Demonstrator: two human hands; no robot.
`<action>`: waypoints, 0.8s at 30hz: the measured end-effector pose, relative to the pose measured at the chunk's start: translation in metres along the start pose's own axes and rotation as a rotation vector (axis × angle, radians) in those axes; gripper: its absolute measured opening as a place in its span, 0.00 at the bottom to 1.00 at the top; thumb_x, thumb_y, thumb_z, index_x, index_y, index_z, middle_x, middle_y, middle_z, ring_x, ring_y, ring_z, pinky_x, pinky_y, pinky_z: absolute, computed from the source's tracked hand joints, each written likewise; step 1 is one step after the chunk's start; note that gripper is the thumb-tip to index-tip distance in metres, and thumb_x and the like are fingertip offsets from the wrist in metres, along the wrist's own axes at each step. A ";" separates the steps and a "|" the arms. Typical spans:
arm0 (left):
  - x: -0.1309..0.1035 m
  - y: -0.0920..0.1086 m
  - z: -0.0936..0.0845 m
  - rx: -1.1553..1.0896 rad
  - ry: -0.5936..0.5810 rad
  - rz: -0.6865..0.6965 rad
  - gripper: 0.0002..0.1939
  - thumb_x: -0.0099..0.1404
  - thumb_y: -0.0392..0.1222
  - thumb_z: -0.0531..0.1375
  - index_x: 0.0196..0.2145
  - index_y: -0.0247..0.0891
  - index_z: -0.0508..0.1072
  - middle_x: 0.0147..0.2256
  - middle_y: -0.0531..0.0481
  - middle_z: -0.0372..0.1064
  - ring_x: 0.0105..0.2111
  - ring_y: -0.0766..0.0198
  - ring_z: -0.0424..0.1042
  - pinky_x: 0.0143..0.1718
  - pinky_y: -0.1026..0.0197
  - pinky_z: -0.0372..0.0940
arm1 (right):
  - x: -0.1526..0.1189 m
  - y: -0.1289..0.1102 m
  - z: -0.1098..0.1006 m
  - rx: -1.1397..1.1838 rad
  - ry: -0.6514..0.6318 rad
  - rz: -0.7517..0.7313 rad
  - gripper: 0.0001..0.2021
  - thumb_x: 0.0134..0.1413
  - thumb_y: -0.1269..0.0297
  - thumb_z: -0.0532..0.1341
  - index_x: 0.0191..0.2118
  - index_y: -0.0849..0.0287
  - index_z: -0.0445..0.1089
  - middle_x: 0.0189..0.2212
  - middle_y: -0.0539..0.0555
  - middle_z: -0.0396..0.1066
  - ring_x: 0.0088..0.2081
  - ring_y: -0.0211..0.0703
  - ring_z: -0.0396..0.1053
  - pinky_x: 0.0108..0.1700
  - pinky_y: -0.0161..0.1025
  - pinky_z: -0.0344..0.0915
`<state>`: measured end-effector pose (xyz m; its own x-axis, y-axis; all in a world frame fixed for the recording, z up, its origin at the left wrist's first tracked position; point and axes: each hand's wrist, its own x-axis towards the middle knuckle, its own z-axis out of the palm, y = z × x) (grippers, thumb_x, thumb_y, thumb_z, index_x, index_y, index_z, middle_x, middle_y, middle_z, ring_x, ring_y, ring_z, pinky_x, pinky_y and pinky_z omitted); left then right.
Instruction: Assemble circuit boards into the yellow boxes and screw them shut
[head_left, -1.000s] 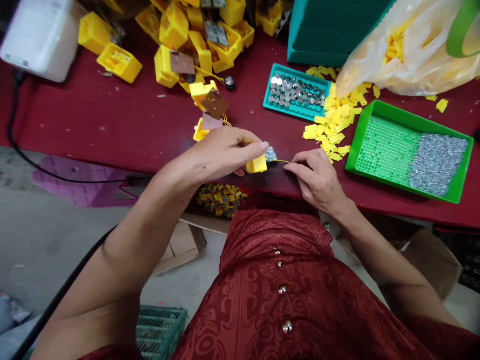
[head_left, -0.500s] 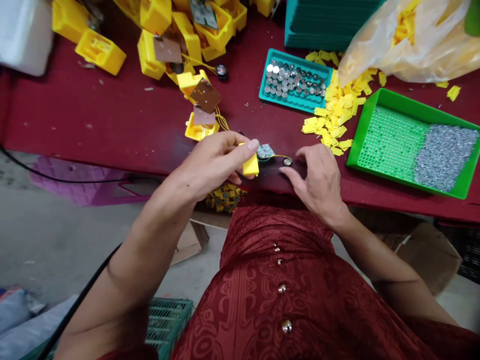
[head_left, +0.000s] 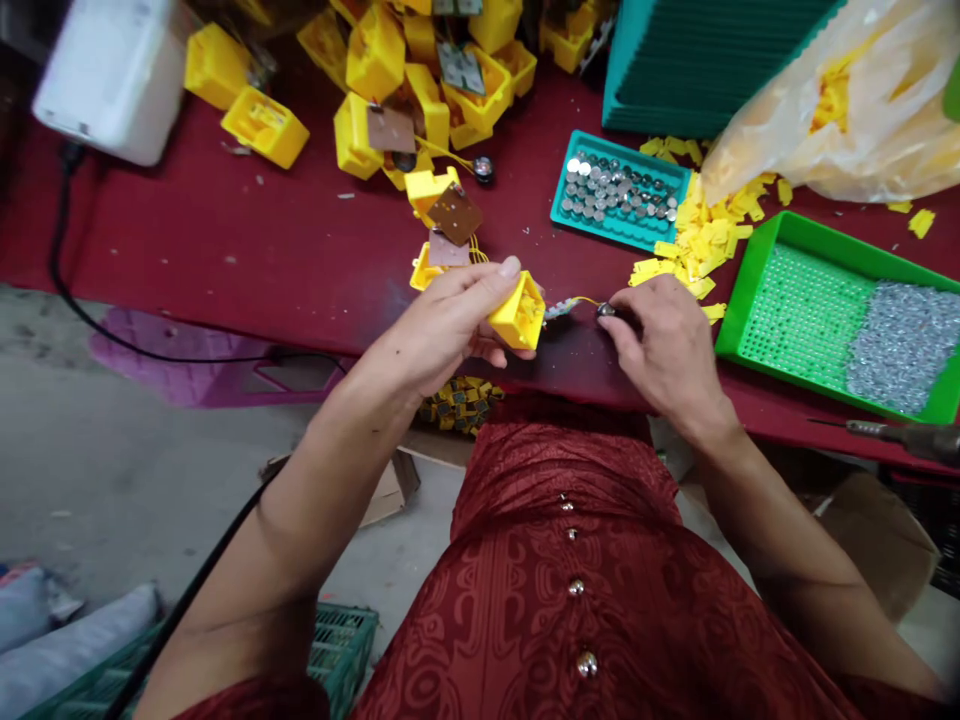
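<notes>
My left hand (head_left: 469, 315) is closed around a small yellow plastic case (head_left: 519, 312), its open side facing right. From the case a small circuit board (head_left: 559, 308) hangs out to the right, joined by a yellow wire to a small round dark part, perhaps a speaker (head_left: 605, 310). My right hand (head_left: 660, 340) pinches that round part between thumb and fingertips, a short way right of the case. Behind my left hand lie more yellow cases (head_left: 424, 268) with brown boards (head_left: 456, 214) and wires.
A teal tray (head_left: 559, 205) holds button cells; loose yellow pieces (head_left: 697, 240) lie beside it. A green basket (head_left: 739, 335) holds many screws. Behind are stacked teal trays (head_left: 697, 70) and a plastic bag (head_left: 847, 130). A screwdriver-like tool (head_left: 892, 432) points in from the right edge.
The left hand has turned the yellow case so its open side shows. The right hand, previously apart from the round part, has closed its fingertips on it. The view has shifted.
</notes>
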<state>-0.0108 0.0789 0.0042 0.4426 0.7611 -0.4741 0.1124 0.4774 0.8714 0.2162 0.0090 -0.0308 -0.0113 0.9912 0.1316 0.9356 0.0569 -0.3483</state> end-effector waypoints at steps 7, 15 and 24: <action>-0.010 -0.014 -0.003 -0.590 -0.217 -0.244 0.16 0.70 0.52 0.65 0.41 0.34 0.81 0.37 0.41 0.84 0.28 0.63 0.82 0.24 0.69 0.72 | 0.075 -0.038 -0.051 0.105 -0.053 -0.032 0.02 0.64 0.63 0.62 0.41 0.48 0.72 0.45 0.60 0.76 0.50 0.59 0.71 0.58 0.58 0.68; -0.016 -0.030 0.011 -0.853 -0.400 -0.281 0.22 0.71 0.50 0.62 0.52 0.30 0.81 0.40 0.40 0.83 0.30 0.64 0.82 0.29 0.68 0.75 | 0.067 -0.049 -0.057 0.095 -0.082 -0.057 0.07 0.62 0.68 0.62 0.43 0.56 0.77 0.46 0.62 0.79 0.48 0.58 0.75 0.57 0.59 0.69; -0.019 -0.043 0.028 -0.571 -0.044 0.099 0.23 0.70 0.49 0.68 0.60 0.42 0.78 0.60 0.44 0.79 0.56 0.53 0.81 0.51 0.57 0.79 | 0.008 -0.040 -0.037 0.851 -0.094 0.094 0.04 0.54 0.66 0.72 0.37 0.56 0.81 0.35 0.50 0.80 0.36 0.40 0.75 0.41 0.40 0.74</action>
<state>0.0007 0.0321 -0.0206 0.4647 0.8009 -0.3776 -0.4234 0.5755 0.6996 0.1913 0.0100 0.0184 -0.0115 0.9999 0.0027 0.3521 0.0066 -0.9359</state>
